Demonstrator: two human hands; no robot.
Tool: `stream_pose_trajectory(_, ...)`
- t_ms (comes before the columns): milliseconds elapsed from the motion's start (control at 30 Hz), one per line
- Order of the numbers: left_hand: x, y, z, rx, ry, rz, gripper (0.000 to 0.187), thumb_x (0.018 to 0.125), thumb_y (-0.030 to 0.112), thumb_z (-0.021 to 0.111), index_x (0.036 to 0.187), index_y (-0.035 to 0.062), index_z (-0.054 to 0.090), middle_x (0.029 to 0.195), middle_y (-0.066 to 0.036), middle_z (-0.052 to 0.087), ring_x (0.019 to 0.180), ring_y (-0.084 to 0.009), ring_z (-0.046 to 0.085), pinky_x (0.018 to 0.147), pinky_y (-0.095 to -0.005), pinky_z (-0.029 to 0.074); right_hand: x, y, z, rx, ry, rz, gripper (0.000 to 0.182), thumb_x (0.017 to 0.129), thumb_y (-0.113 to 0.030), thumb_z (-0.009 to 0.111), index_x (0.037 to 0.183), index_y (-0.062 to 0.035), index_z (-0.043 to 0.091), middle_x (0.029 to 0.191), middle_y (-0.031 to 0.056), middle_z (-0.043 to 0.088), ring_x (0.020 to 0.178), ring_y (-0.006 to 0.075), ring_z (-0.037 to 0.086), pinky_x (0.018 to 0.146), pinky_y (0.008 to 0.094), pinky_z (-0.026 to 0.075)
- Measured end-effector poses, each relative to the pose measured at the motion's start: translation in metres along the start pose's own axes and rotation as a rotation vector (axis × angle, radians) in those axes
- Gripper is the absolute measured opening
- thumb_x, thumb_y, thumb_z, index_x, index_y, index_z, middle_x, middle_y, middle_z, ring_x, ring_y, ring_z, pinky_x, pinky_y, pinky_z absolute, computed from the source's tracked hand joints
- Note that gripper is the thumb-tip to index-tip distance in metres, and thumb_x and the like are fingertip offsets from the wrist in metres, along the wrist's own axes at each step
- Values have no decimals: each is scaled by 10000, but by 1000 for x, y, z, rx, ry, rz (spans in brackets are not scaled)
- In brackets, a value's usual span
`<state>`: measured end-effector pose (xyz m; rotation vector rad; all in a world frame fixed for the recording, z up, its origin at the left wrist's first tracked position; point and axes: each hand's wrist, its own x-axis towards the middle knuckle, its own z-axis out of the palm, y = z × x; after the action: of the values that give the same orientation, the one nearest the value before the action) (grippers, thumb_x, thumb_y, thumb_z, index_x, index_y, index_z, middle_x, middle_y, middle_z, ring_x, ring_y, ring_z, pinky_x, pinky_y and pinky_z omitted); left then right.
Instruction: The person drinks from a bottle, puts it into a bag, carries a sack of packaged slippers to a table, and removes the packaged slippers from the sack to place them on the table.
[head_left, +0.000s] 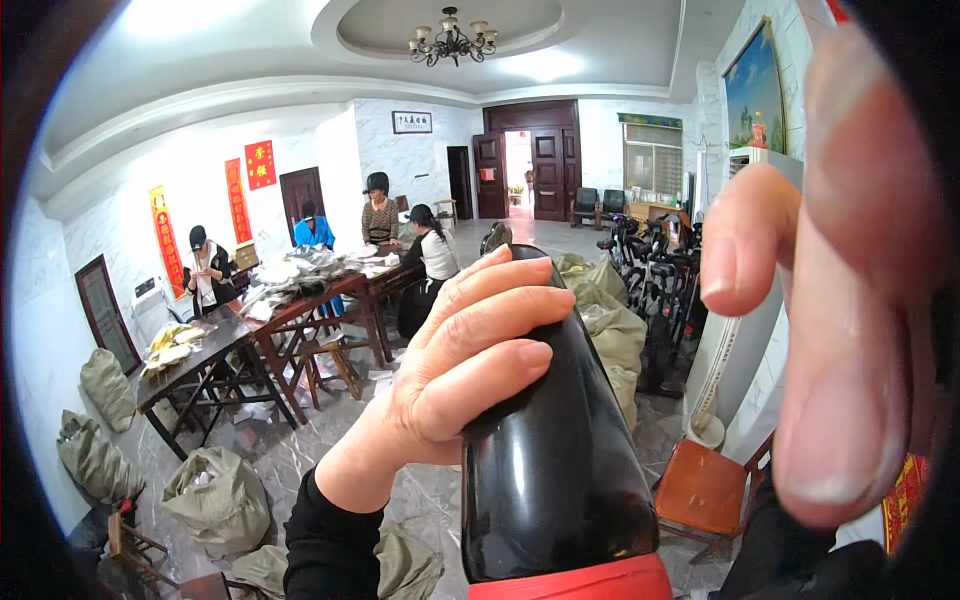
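Observation:
A glossy black object [560,470] with a rounded top and a red band [575,582] stands upright, close in front of me at the bottom centre. My left hand [480,350], in a black sleeve, is wrapped round its upper left side, with the fingers across the front. Very near the camera at the right edge is my right hand [840,270], large and partly blurred. Its visible fingers are apart and nothing shows between them; part of this hand is cut off by the frame.
Several people [380,215] are around long dark tables [190,365] bearing piles of packets [290,275]. Large sacks [215,500] lie at the lower left, with others behind the black object. A brown stool seat [702,487] and parked bikes [655,265] are to the right.

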<state>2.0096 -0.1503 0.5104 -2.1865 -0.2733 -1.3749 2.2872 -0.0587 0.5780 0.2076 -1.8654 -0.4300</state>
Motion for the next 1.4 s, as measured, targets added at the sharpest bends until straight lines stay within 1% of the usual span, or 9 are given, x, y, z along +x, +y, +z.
stream_pose_trajectory(300, -54, 13, 22, -20, 25, -97, 529, 649, 142, 713, 1079, 19, 433, 1082, -220, 542, 986, -401, 536, 856, -506, 407, -9, 5, 21, 46, -54, 29, 736, 817, -587, 410, 1261, 0, 401, 1122, 147, 553, 1046, 220, 523, 869, 363, 416)
stream_pose_trajectory(733, -149, 68, 83, -564, -110, -889, 706, 582, 243, 796, 1153, -4, 462, 1135, -173, 500, 1043, -310, 503, 886, -378, 403, -53, 14, 73, 345, -83, 191, 734, 824, -593, 391, 1260, -2, 410, 1142, 154, 551, 1067, 221, 519, 876, 361, 417)
stream_pose_trajectory(800, -177, 99, 90, -668, -81, -1248, 608, 651, 259, 739, 1140, 15, 473, 1096, -129, 517, 1014, -250, 513, 874, -349, 407, -74, 6, 93, 567, -43, 335, 733, 825, -593, 388, 1260, -3, 411, 1144, 155, 550, 1070, 221, 518, 877, 361, 417)
stream_pose_trajectory(967, -206, 112, 110, -559, -112, -1401, 620, 527, 224, 755, 1078, 71, 515, 1051, -62, 537, 974, -189, 516, 867, -329, 399, -181, -36, 154, 1481, 22, 1297, 766, 836, -625, 311, 1278, -3, 389, 1177, 162, 535, 1096, 230, 508, 907, 370, 404)
stream_pose_trajectory(1033, -257, 118, 127, -429, -336, -1346, 605, 553, 193, 754, 1089, 69, 501, 1062, -56, 541, 973, -175, 530, 885, -355, 411, -206, -62, 165, 1721, 48, 1520, 871, 758, -709, 327, 1265, -4, 387, 1216, 203, 483, 1154, 315, 455, 973, 411, 358)
stream_pose_trajectory(1100, -249, 112, 136, -512, -237, -1481, 741, 558, 131, 770, 1187, 10, 398, 1096, -111, 534, 977, -191, 542, 858, -322, 428, -206, -75, 162, 1900, 168, 1552, 882, 760, -704, 322, 1254, 24, 389, 1209, 203, 488, 1111, 303, 495, 964, 402, 375)
stream_pose_trajectory(1167, -258, 114, 149, -485, -141, -1500, 696, 563, 135, 766, 1158, 5, 428, 1089, -121, 532, 975, -193, 539, 854, -324, 427, -219, -85, 165, 1734, 128, 1335, 815, 788, -670, 335, 1199, 22, 460, 1197, 187, 504, 1086, 287, 516, 947, 408, 383)
stream_pose_trajectory(1300, -299, 117, 164, -457, -291, -1485, 718, 565, 153, 771, 1174, -6, 425, 1076, -128, 525, 957, -181, 529, 816, -311, 435, -246, -112, 173, 425, -389, 610, 453, 818, -411, 523, 1053, -31, 597, 1150, 107, 555, 1070, 243, 517, 935, 396, 373)
stream_pose_trajectory(1400, -297, 119, 185, -693, -170, -1690, 636, 571, 140, 763, 1106, -38, 468, 1062, -113, 529, 928, -169, 539, 798, -290, 441, -273, -125, 172, 331, -325, 752, 323, 771, -270, 601, 1020, -64, 617, 1107, 92, 577, 1054, 243, 514, 920, 391, 369)
